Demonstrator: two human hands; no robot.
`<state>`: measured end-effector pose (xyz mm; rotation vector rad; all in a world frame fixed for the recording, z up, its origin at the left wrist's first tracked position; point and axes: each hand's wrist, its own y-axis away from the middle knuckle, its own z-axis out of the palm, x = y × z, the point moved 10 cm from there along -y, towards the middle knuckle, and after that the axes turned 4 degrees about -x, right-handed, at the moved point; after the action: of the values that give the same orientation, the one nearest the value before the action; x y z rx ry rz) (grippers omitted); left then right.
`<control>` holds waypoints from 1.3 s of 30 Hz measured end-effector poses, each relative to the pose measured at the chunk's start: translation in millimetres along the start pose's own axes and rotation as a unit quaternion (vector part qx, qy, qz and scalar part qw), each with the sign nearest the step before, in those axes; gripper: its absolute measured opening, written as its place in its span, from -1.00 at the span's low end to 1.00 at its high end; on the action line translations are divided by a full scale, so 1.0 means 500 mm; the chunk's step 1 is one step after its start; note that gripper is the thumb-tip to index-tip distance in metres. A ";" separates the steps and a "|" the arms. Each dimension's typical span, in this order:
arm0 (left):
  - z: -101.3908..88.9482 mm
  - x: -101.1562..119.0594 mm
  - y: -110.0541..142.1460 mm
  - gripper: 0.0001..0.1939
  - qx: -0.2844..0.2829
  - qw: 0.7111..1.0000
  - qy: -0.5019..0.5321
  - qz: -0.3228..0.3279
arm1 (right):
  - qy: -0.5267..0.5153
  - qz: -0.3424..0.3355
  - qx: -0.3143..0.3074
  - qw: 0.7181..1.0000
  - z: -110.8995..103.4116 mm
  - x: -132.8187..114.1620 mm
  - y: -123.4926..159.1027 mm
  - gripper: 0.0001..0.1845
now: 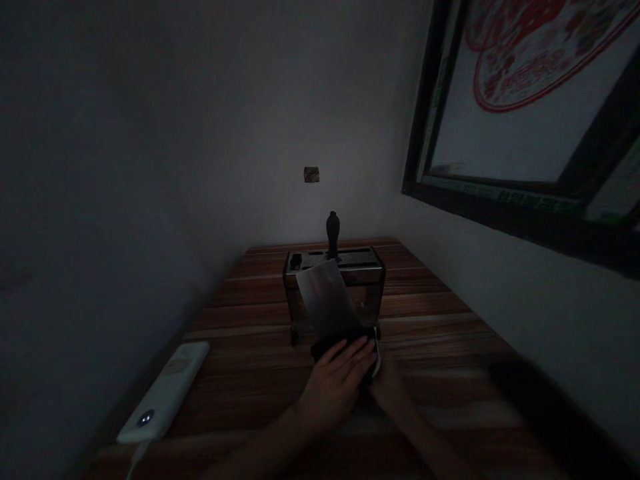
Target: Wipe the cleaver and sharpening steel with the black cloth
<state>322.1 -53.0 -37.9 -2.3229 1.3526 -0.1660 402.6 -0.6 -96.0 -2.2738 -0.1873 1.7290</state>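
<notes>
The left hand's (333,387) fingers lie close together, curled over a black cloth (330,343) and holding it. The right hand (387,388) is blurred beside it, its fingers hidden; its grip cannot be told. From the cloth a broad blade (324,293) slants up before a rack (357,259) near the wooden table's (440,333) far edge. A white device (167,387) lies by the left edge, toward the near corner.
</notes>
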 end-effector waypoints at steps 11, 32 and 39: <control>-0.017 -0.016 -0.007 -0.54 -0.012 0.999 -0.026 0.018 | 0.002 -0.025 -0.018 1.000 0.006 -0.010 -0.003 -0.66; -0.195 -0.198 -0.106 -0.57 0.114 0.989 0.011 -0.092 | 0.065 0.001 -0.038 0.997 0.009 -0.019 -0.004 -0.64; -0.187 -0.194 -0.102 -0.58 0.132 0.985 0.017 -0.107 | 0.069 0.005 -0.048 0.996 0.012 -0.020 -0.004 -0.67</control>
<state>283.0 21.7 79.1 -2.2413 1.0221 -0.4281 394.5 -0.5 -87.8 -2.4566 -0.2344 1.5915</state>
